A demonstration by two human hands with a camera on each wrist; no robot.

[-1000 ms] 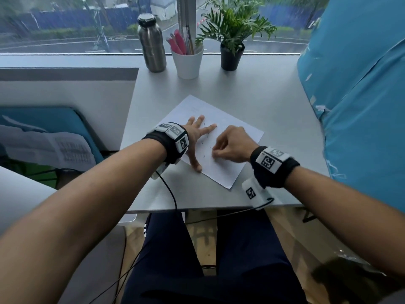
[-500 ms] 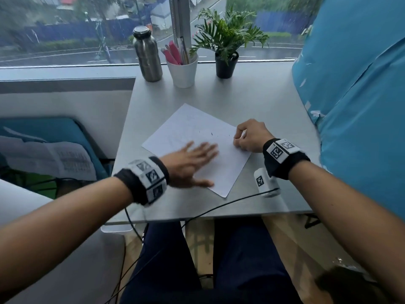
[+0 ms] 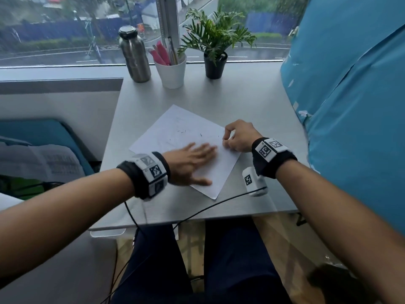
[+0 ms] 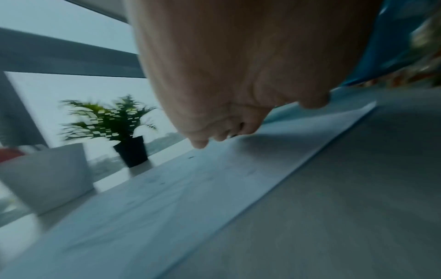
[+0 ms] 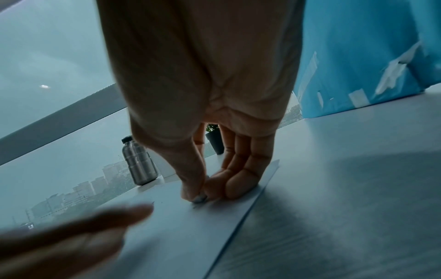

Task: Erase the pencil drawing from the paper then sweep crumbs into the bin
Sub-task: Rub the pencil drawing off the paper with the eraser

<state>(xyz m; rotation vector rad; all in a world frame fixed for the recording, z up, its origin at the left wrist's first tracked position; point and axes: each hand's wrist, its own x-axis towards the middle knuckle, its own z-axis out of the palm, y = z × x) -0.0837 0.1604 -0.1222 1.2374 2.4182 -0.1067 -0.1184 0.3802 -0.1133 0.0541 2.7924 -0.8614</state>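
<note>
A white sheet of paper [image 3: 182, 132] lies askew on the grey table [image 3: 252, 102], with faint pencil marks and a few dark crumbs [image 3: 201, 134] on it. My left hand [image 3: 197, 159] lies flat on the sheet's near part, fingers straight and blurred by motion; the left wrist view shows its fingertips [image 4: 200, 144] just over the paper [image 4: 214, 188]. My right hand [image 3: 225, 142] sits at the sheet's right edge. Its thumb and fingers pinch a small grey eraser [image 5: 200, 198] against the paper [image 5: 171, 226].
At the back by the window stand a steel bottle [image 3: 134, 55], a white cup of pens [image 3: 172, 72] and a potted plant [image 3: 215, 53]. A blue sheet [image 3: 350, 106] hangs along the table's right side. A black cable [image 3: 197, 212] crosses the near table edge.
My left hand slid from the sheet's middle back to its near part and now sweeps rightward. My right hand, still pinching the eraser, moved from the middle to the right edge.
</note>
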